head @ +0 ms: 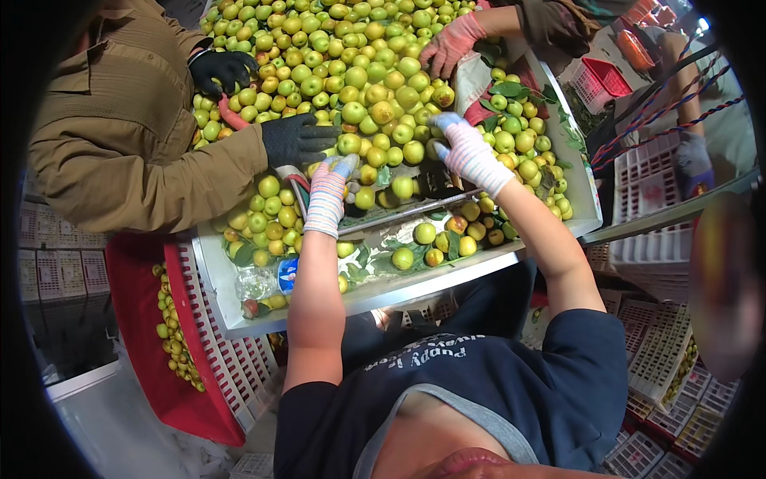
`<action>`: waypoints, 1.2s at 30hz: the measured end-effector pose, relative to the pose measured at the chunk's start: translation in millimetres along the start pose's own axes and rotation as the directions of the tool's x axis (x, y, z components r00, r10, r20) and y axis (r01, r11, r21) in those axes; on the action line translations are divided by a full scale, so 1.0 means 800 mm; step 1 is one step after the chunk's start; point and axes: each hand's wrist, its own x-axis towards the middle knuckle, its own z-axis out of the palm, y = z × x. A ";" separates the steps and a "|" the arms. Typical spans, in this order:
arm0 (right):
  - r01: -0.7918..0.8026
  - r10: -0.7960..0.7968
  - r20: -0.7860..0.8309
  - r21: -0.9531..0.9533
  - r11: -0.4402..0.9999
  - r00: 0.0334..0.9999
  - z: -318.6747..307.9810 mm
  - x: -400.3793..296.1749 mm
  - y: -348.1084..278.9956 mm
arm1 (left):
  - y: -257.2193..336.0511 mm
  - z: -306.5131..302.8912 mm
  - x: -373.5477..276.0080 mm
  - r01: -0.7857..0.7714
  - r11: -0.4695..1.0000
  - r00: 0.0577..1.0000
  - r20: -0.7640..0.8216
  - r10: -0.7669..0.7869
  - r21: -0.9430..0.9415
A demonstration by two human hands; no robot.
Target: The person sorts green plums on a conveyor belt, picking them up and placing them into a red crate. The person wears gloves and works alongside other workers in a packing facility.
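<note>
My left hand (328, 194), in a striped knit glove with grey fingertips, reaches over the near edge of a heap of round green-yellow fruits (383, 112), which look like jujubes. Its fingers are bent among the fruits; whether they grip one is hidden. My right hand (473, 152), gloved alike, is over the heap's right side. Its thumb and fingers are apart around a partly hidden fruit, and the fingertips are blurred. Between my hands a few fruits (403, 187) lie by a dark gap above a metal rail (413, 209).
Co-workers' black-gloved hands (299, 141) and a pink-gloved hand (453, 45) rest on the heap. A pale trough rim (419, 287) runs before me, with a plastic bottle (263, 280) inside at left. A red-lined crate (140, 335) stands lower left; twisted wires (664, 132) hang at right.
</note>
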 end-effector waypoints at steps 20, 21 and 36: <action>-0.318 -0.067 0.411 0.791 0.523 0.909 0.046 0.024 -0.078 | 0.003 -0.005 0.003 -0.012 0.996 0.999 0.048 0.017 -0.088; -0.319 -0.046 0.425 0.743 0.588 0.904 0.046 0.022 -0.077 | 0.002 -0.002 0.002 -0.013 0.997 0.998 0.064 0.018 -0.078; -0.161 0.081 0.185 0.474 0.865 0.979 0.015 -0.007 -0.056 | 0.000 0.002 -0.005 -0.112 0.930 0.976 0.216 0.036 0.351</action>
